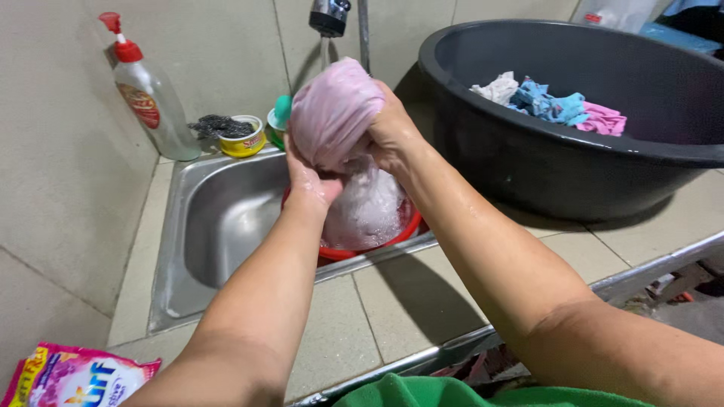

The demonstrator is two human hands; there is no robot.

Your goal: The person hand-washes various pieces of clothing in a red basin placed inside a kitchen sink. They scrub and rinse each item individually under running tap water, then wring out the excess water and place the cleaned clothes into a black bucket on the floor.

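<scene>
- Both hands hold a wet pink cloth (332, 109) under the tap (329, 16), over a red bowl (377, 245) of suds in the sink (219, 218).
- The left hand (309, 181) grips the cloth from below, fingers curled tight on it.
- The right hand (392, 128) presses its side, fingers wrapped round it.
- To do this well, I think: squeeze hard and keep the cloth over the bowl, so drips stay off the bench (400, 301).
- A big dark tub (573, 120) with more clothes (550, 102) sits to the right.
</scene>
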